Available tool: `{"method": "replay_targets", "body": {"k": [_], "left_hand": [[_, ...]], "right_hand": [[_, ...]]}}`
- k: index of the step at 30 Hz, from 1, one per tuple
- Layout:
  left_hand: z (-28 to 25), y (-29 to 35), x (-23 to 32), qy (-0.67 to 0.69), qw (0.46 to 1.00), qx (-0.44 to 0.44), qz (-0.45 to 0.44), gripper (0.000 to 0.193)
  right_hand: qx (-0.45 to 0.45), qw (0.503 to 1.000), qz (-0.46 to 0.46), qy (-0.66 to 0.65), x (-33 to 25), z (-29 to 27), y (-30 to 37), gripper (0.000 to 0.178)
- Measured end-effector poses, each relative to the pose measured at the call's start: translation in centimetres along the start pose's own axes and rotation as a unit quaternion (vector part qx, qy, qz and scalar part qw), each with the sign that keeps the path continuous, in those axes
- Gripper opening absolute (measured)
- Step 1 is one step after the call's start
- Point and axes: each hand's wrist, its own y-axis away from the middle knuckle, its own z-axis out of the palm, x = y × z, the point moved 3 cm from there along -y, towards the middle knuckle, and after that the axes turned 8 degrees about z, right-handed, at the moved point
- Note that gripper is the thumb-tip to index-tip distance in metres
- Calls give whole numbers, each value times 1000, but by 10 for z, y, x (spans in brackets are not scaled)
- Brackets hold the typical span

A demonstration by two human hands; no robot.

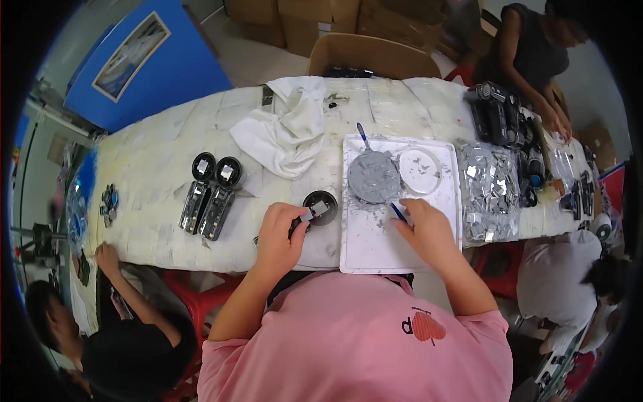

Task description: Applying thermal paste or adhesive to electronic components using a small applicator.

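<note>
My left hand (282, 233) is closed round the dark handle of a black device with a round, dish-like head (326, 209). A small silver square piece shows in the head, near my fingertips. My right hand (429, 231), over the white tray (353, 258), pinches a slim blue tool (398, 213) between thumb and fingers; its working end is hard to make out. Beyond it on the tray stands a tub of grey paste (373, 177) with a blue-handled stick (363, 134) leaning at its far rim. Beside the tub lies a round white lid (420, 170) smeared with grey.
Two similar black devices (209, 201) lie side by side to the left. A crumpled white cloth (284, 127) is at the far side. Right of the tray sit bagged silver squares (491, 194) and stacked black devices (499, 114). Co-workers sit at both ends; an open carton (375, 53) stands beyond.
</note>
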Motion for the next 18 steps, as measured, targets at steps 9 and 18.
{"method": "replay_targets", "body": {"k": [9,18], "left_hand": [[-2,0,-5,15,1000,10,2,22],[-2,-2,-8,25,999,29,6,18]], "right_hand": [[134,985,-98,38,-6,2,0,13],[155,981,-109,46,-3,5,22,7]]}}
